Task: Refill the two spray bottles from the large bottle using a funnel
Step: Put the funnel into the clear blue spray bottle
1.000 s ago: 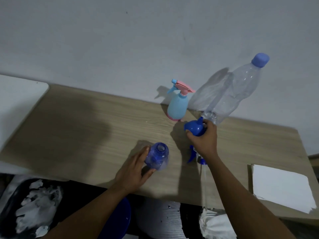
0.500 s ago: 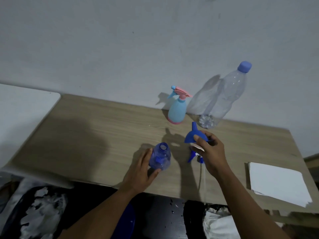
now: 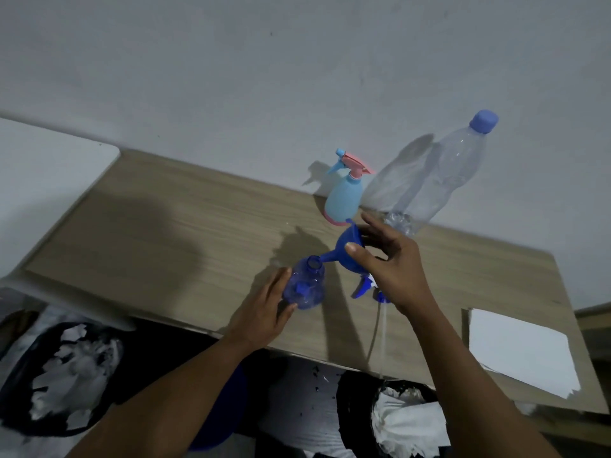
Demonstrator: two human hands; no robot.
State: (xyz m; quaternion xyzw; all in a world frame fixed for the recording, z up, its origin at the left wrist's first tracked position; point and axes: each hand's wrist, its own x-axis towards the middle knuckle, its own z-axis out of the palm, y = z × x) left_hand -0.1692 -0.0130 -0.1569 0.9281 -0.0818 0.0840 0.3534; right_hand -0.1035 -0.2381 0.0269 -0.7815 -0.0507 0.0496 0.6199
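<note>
Meanwhile, right hand [image 3: 391, 271] pinches the light, stiff blue plastic funnel [image 3: 347, 251] by its rim; left hand [image 3: 264, 312] fingers curl around the open translucent blue spray bottle [image 3: 305, 284], likely tippy.

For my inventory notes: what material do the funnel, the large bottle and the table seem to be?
Funnel: probably plastic, opaque blue, smooth.
Large bottle: probably thin clear plastic; the wall shows through it.
Table: matt pale wood grain, perhaps laminate.
</note>
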